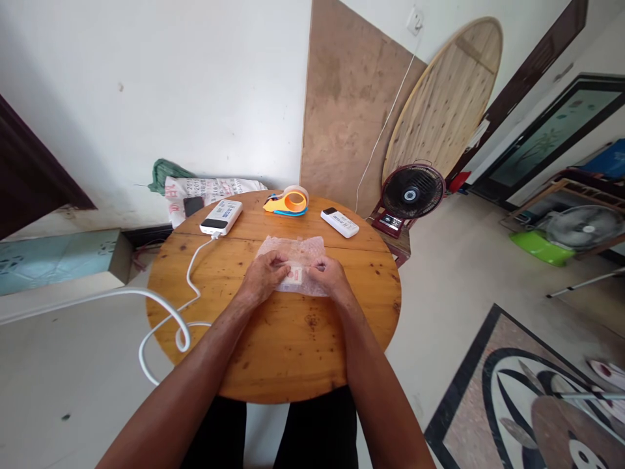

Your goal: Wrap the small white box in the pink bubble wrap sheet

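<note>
A sheet of clear bubble wrap (297,250) lies on the round wooden table (288,352), with a small white and red item (295,276) wrapped in its near edge. My left hand (261,277) pinches the wrap on the left side of that item, fingers curled. On the item's right side my right hand (331,275) pinches the wrap the same way. Both hands rest on the tabletop, close together.
At the table's far edge sit an orange and blue tape dispenser (287,201), a white remote (340,222) and a white power bank (221,217) with a white cable (168,312) looping off the left. A floor fan (413,192) stands behind the table on the right.
</note>
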A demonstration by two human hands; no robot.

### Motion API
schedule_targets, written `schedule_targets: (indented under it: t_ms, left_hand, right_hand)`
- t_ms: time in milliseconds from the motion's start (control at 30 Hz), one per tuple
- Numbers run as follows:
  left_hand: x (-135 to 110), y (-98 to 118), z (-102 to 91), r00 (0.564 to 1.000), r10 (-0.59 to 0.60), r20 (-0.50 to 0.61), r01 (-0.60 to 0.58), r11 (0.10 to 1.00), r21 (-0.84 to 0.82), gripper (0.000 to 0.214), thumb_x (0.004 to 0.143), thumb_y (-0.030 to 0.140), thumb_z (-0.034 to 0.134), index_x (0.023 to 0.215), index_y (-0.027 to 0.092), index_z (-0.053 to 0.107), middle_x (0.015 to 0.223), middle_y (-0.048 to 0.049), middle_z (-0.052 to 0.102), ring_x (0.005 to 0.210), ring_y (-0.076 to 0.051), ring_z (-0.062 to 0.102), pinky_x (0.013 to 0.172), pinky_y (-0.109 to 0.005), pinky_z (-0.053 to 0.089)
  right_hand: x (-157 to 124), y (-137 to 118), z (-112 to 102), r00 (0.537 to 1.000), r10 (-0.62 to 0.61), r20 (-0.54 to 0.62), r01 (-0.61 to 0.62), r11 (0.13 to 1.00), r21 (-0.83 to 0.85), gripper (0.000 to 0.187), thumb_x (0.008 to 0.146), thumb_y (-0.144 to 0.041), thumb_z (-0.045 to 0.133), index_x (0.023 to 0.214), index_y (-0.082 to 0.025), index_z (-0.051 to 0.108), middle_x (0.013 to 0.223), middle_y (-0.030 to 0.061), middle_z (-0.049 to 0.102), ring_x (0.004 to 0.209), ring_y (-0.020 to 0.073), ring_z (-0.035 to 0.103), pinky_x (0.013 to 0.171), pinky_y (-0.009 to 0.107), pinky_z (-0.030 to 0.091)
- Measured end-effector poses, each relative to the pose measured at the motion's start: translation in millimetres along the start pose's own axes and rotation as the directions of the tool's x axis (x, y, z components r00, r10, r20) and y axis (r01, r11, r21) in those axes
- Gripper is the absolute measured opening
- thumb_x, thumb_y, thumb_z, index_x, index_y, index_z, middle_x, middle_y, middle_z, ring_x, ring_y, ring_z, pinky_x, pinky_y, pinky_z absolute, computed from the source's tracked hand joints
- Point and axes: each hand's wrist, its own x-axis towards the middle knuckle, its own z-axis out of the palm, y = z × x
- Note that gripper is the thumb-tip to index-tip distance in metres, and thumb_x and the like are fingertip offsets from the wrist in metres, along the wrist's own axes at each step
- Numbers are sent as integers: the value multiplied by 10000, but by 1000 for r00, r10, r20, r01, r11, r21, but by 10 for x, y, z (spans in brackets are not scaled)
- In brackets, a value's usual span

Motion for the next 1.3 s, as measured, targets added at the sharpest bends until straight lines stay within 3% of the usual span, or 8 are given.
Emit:
schedule_targets:
  t_ms: [200, 300, 433, 633, 867, 1033, 1133, 1300]
  left_hand:
    - [-43, 45, -18, 1000, 14, -12, -13, 999, 32, 278, 699, 373, 575, 888, 174, 619, 746, -12, 688, 660, -152, 592, 591, -244, 441]
    - [-56, 97, -28, 1000, -7, -25, 8, 999, 38, 276, 692, 375, 575, 871, 171, 626, 746, -14, 684, 689, -160, 599, 602, -244, 445]
    - [-51, 127, -44, 1000, 0, -6, 1, 998, 61, 293, 705, 398, 569, 878, 172, 637, 808, -27, 698, 739, -172, 617, 633, -251, 459]
    - [-60, 156, -83, 1000, 0, -30, 7, 975, 223, 284, 731, 388, 551, 896, 186, 664, 847, -42, 707, 787, -194, 631, 703, -281, 458]
    - [-51, 110, -286, 980, -96, -172, 150, 928, 341, 315, 762, 413, 501, 928, 195, 656, 753, -24, 667, 710, -176, 604, 650, -270, 424]
    - [-162, 111, -434, 951, -98, -295, 240, 834, 497, 362, 797, 361, 464, 1079, 186, 608, 907, -75, 686, 835, -229, 630, 720, -322, 443]
    - [-303, 142, -473, 952, -111, -284, 259, 789, 557, 475, 834, 418, 418, 1188, 130, 552, 1053, -148, 659, 930, -271, 629, 774, -363, 455]
    - [-420, 164, -510, 935, -273, -229, 356, 724, 591, 566, 837, 492, 415, 1249, 117, 513, 1033, -151, 683, 1008, -317, 618, 832, -390, 442]
  right_hand:
    - [-60, -113, -15, 986, -154, -62, 148, 984, -98, 168, 743, -241, 569, 904, -205, 599, 878, 24, 641, 790, 179, 556, 727, 284, 417]
    - [-107, -207, -37, 926, -368, -87, 342, 913, -220, 167, 772, -166, 525, 901, -204, 625, 1009, 62, 625, 976, 216, 516, 872, 330, 365]
    - [-185, -331, -22, 851, -522, 64, 517, 807, -285, 172, 851, -191, 511, 901, -237, 669, 1012, 50, 642, 1032, 225, 479, 934, 369, 280]
    - [-217, -358, 12, 852, -508, 126, 522, 812, -260, 153, 878, -305, 557, 931, -248, 690, 1012, 41, 663, 1004, 219, 497, 929, 380, 266]
    - [-212, -368, -13, 850, -503, 155, 526, 824, -211, 163, 823, -385, 641, 884, -240, 679, 1016, 37, 663, 1046, 224, 499, 943, 376, 260]
    - [-204, -364, -5, 844, -513, 157, 536, 807, -248, 163, 825, -381, 645, 879, -229, 668, 1006, 36, 657, 1034, 218, 500, 922, 367, 259]
    - [-209, -364, -9, 835, -522, 175, 551, 792, -265, 178, 833, -390, 637, 904, -230, 671, 1015, 38, 645, 1033, 218, 490, 917, 366, 258]
    - [-235, -380, -30, 827, -528, 190, 562, 777, -283, 176, 869, -378, 595, 927, -232, 675, 1041, 39, 626, 1033, 205, 475, 927, 358, 258]
